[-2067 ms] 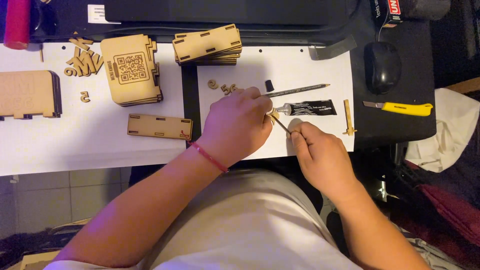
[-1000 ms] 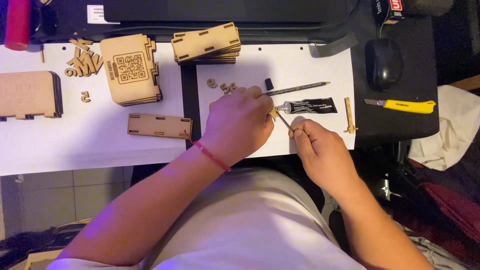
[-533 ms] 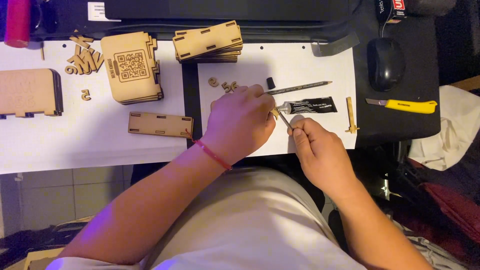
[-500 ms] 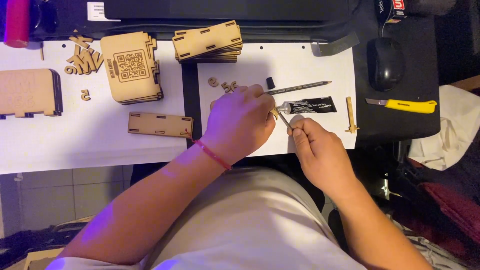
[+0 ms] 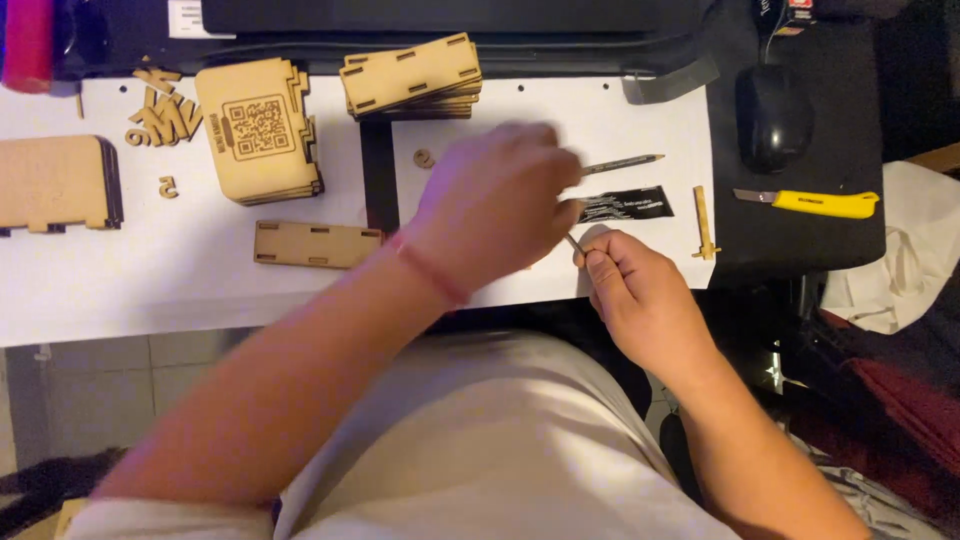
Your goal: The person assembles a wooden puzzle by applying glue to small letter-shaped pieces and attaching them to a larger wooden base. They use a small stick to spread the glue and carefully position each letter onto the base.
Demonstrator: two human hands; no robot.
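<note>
My left hand (image 5: 495,200) is blurred over the white sheet (image 5: 640,110), its curled fingertips close to the end of a black glue tube (image 5: 628,205). Whether it holds anything is hidden by the blur. My right hand (image 5: 635,290) rests at the sheet's near edge and pinches a thin stick (image 5: 572,242) that points up-left toward the tube. A pencil (image 5: 622,162) lies just beyond the tube. To the tube's right, a small wooden strip (image 5: 703,222) lies on the sheet.
Stacked wooden panels (image 5: 410,78), a wooden stack with a square code pattern (image 5: 258,130), a single slotted panel (image 5: 317,244), a wooden box (image 5: 55,182) and small wooden letters (image 5: 160,110) lie to the left. A black mouse (image 5: 773,115) and a yellow utility knife (image 5: 810,202) are at the right.
My left hand has lifted away from the stick tip and moved up toward the glue tube, blurring. The right hand stays put with the stick.
</note>
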